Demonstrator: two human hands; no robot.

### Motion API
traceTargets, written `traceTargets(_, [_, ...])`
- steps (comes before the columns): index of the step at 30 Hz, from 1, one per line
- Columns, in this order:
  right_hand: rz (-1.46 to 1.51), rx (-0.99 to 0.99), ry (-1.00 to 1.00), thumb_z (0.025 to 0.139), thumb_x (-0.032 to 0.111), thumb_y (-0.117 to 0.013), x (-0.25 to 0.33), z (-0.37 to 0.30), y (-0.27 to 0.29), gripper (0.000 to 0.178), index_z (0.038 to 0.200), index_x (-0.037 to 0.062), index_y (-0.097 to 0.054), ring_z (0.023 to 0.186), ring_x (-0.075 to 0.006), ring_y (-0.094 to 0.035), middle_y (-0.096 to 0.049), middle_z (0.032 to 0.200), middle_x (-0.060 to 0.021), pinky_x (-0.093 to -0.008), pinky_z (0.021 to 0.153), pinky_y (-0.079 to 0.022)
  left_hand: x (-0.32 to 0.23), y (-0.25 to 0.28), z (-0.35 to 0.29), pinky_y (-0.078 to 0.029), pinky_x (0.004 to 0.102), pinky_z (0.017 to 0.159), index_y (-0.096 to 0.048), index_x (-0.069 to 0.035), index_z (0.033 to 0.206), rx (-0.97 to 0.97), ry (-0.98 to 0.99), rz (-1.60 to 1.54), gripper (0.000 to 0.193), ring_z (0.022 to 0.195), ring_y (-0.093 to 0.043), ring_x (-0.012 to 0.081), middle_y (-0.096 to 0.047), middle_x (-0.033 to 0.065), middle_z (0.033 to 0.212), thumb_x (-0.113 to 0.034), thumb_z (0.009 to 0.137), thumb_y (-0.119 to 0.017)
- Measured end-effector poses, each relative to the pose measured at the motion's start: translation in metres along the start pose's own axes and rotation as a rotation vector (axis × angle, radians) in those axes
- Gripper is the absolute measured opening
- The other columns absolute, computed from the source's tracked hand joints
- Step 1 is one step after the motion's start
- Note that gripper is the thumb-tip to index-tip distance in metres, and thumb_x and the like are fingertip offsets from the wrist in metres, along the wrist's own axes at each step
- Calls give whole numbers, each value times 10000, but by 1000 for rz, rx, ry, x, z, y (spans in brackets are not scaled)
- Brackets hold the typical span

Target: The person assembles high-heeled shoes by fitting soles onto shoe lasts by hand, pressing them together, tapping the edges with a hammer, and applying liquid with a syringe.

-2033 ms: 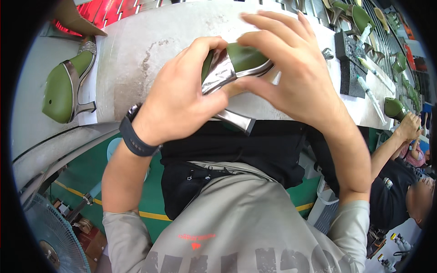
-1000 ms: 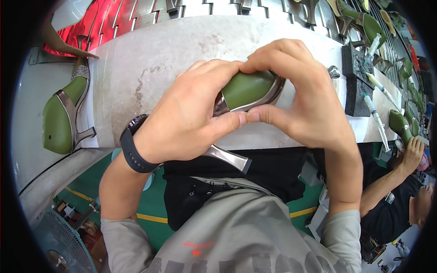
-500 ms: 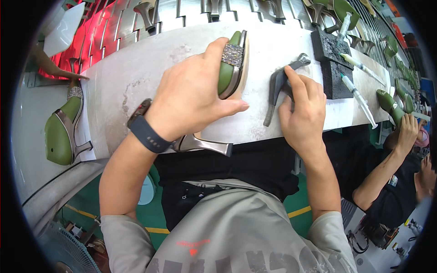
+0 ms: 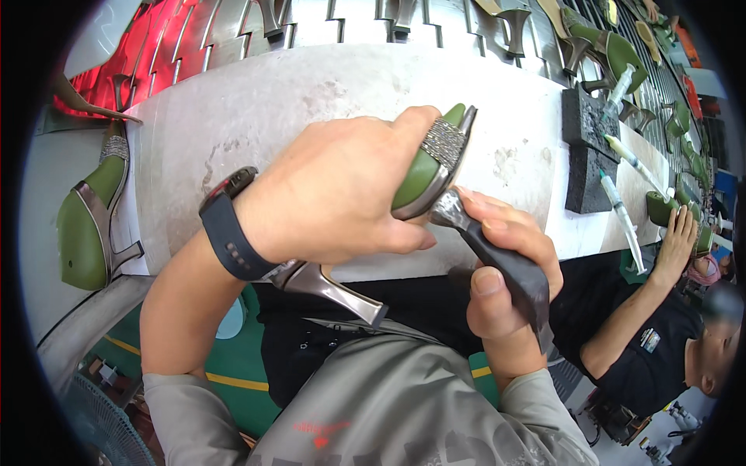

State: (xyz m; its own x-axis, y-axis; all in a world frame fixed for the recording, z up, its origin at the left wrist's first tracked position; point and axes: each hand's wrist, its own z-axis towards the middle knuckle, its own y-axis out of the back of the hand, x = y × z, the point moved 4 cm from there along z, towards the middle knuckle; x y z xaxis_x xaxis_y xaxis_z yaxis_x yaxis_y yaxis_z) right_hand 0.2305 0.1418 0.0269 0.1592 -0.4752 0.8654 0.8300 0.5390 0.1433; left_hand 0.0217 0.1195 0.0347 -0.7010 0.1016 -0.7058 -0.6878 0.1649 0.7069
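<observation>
My left hand (image 4: 334,186) is wrapped round a high-heeled sandal (image 4: 447,147) on a green shoe last, above the pale worktop (image 4: 311,89). A glittery strap crosses its toe end, which points away from me. The bronze heel (image 4: 334,293) sticks out below my wrist, while my palm hides the middle of the shoe. In my right hand (image 4: 513,241) is a dark-handled tool (image 4: 509,268) with a rounded metal head, its exact kind unclear. The head lies at the sole's edge, close below the strap; whether they touch I cannot tell.
Another sandal on a green last (image 4: 93,225) lies at the left. Black blocks (image 4: 588,179) with several syringes (image 4: 622,221) stand at the right. A metal slat conveyor (image 4: 350,27) carrying heeled shoes runs along the far side. A co-worker's hand (image 4: 674,241) is at far right.
My right hand has picked the tool up off the worktop, turned it, and brought its head to the sandal. My left hand has moved the sandal slightly right and nearer.
</observation>
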Motion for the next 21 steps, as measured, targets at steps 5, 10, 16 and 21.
traceTargets(5, [-370, 171, 79, 763, -6, -832, 24, 31, -9, 383, 1115, -55, -688, 1065, -428, -734, -721, 1138, -257, -452, 934, -614, 1, -2, 4, -544, 490, 783, -475, 29, 1395, -49, 120, 18, 838, 945, -684, 454, -696, 243, 999, -236, 713, -885])
traceTargets(10, [-490, 189, 81, 739, 7, -845, 34, 20, -22, 378, 1086, -47, -706, 1027, -403, -742, -726, 1101, -229, -435, 887, -635, 5, -6, -4, -549, 469, 816, -459, 40, 1443, -109, 32, -26, 825, 959, -681, 445, -694, 240, 1016, -173, 739, -833])
traceTargets(16, [-568, 140, 110, 691, 13, -857, 41, 4, -47, 393, 1058, -51, -730, 968, -379, -748, -732, 1086, -213, -416, 858, -647, 20, 8, -13, -541, 393, 878, -420, 61, 1525, -16, -167, -356, 716, 964, -697, 377, -700, 240, 1095, -107, 886, -694])
traceTargets(21, [-369, 159, -17, 782, -11, -790, 40, -2, -62, 329, 1087, -82, -689, 978, -374, -739, -731, 1069, -259, -421, 865, -604, 16, 4, -12, -540, 381, 870, -512, 45, 1466, -110, -117, -262, 505, 943, -706, 318, -714, 218, 1050, -190, 1037, -635])
